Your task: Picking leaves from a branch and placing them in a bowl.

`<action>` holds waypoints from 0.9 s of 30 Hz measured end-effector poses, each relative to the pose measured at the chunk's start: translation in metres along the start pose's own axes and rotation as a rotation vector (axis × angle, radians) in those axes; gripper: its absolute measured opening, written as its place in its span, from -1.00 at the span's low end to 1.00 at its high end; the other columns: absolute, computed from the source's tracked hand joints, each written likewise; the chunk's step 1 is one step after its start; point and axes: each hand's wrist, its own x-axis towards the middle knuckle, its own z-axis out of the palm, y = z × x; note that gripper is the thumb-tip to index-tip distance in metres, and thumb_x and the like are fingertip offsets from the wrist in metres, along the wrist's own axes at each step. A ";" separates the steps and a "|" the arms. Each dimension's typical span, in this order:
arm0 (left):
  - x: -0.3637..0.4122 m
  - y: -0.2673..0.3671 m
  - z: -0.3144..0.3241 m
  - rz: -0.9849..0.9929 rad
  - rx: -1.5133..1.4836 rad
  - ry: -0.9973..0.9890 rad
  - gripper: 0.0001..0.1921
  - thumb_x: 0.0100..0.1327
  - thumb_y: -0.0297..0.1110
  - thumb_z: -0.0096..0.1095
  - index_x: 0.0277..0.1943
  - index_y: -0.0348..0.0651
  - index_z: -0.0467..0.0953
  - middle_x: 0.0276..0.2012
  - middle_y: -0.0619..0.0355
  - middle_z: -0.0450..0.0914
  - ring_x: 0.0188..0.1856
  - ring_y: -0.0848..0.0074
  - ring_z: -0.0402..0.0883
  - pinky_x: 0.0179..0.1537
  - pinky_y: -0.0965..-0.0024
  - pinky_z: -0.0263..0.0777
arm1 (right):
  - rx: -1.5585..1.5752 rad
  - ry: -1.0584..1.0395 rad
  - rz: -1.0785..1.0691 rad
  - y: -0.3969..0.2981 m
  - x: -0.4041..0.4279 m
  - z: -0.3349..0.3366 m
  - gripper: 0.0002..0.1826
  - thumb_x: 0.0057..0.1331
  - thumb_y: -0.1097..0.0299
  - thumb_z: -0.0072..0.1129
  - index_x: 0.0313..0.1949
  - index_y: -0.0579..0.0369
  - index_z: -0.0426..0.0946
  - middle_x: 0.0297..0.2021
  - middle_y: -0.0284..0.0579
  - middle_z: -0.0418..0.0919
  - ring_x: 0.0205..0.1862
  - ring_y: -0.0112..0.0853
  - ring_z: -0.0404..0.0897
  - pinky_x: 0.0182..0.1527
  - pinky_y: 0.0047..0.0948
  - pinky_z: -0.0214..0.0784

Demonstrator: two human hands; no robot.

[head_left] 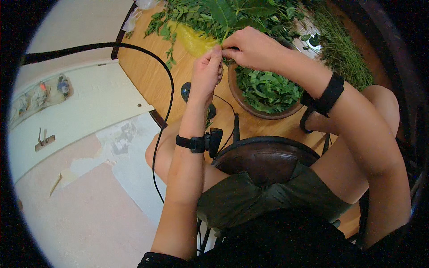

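My left hand [211, 68] and my right hand [248, 47] meet at the top middle, fingertips close together on a green leafy stem [225, 33] whose broad leaves spread above them. My left hand is closed, its thumb and forefinger pinching the lower end of the stem. The thumb and fingers of my right hand pinch the stem just beside it. Below my right hand, a round brown bowl [249, 112] holds torn green leaves [268, 90]. A yellow plastic bag [191, 38] lies behind my left hand. What my left palm encloses is hidden.
Leafy stems [187, 15] are heaped on the wooden floor [144, 67] at the top. Thin green stalks [352, 50] lie at the upper right. A dark stool seat [268, 157] is between my legs. A black cable [171, 87] arches at the left, near a white door [87, 90].
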 end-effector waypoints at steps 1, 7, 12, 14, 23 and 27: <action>0.001 -0.001 0.000 -0.003 -0.016 0.017 -0.64 0.50 0.07 -0.01 -0.26 -0.01 0.48 -0.64 0.46 0.19 -0.67 0.77 0.10 -0.64 0.60 -0.07 | 0.003 -0.009 0.002 -0.001 0.002 -0.002 -0.73 0.25 0.23 0.13 -0.35 0.22 0.64 -0.45 0.19 0.61 -0.33 0.10 0.63 -0.22 -0.01 0.51; 0.011 0.006 -0.034 0.000 -0.233 0.242 -0.59 0.50 0.05 -0.02 -0.45 0.05 0.26 -0.68 0.44 0.09 -0.70 0.74 0.03 -0.68 0.55 -0.12 | -0.044 -0.130 0.000 0.008 -0.005 -0.009 -0.76 0.27 0.28 0.18 -0.28 0.24 0.63 -0.47 0.17 0.58 -0.40 0.04 0.59 -0.31 -0.08 0.42; 0.012 0.014 -0.068 0.006 -0.246 0.201 -0.55 0.49 0.10 -0.05 -0.48 0.08 0.18 -0.68 0.41 0.02 -0.69 0.67 -0.04 -0.67 0.51 -0.16 | -0.243 -0.280 0.292 0.039 -0.028 -0.005 -0.74 0.27 0.24 0.22 -0.31 0.24 0.63 -0.46 0.14 0.62 -0.35 0.03 0.63 -0.25 -0.09 0.48; 0.012 0.010 -0.062 -0.022 -0.248 0.177 -0.54 0.49 0.11 -0.05 -0.49 0.07 0.17 -0.68 0.40 0.01 -0.69 0.66 -0.03 -0.66 0.50 -0.16 | -0.292 -0.204 0.310 0.044 -0.035 -0.001 -0.73 0.27 0.22 0.23 -0.30 0.22 0.64 -0.43 0.13 0.63 -0.33 0.02 0.64 -0.22 -0.09 0.49; 0.007 0.004 -0.028 -0.119 -0.032 0.080 -0.56 0.49 0.12 -0.06 -0.45 0.05 0.25 -0.68 0.40 0.10 -0.67 0.67 0.06 -0.63 0.52 -0.10 | -0.144 0.452 -0.002 0.032 -0.006 -0.024 -0.64 0.30 0.09 0.22 -0.26 0.19 0.64 -0.34 0.10 0.65 -0.28 0.01 0.64 -0.21 -0.12 0.49; 0.005 -0.002 -0.019 -0.128 -0.036 -0.094 -0.55 0.49 0.11 -0.05 -0.47 0.03 0.26 -0.68 0.43 0.14 -0.68 0.75 0.08 -0.65 0.59 -0.12 | -0.150 0.424 -0.034 0.028 -0.003 -0.020 -0.62 0.31 0.06 0.17 -0.31 0.19 0.64 -0.39 0.15 0.63 -0.30 0.11 0.61 -0.23 -0.01 0.49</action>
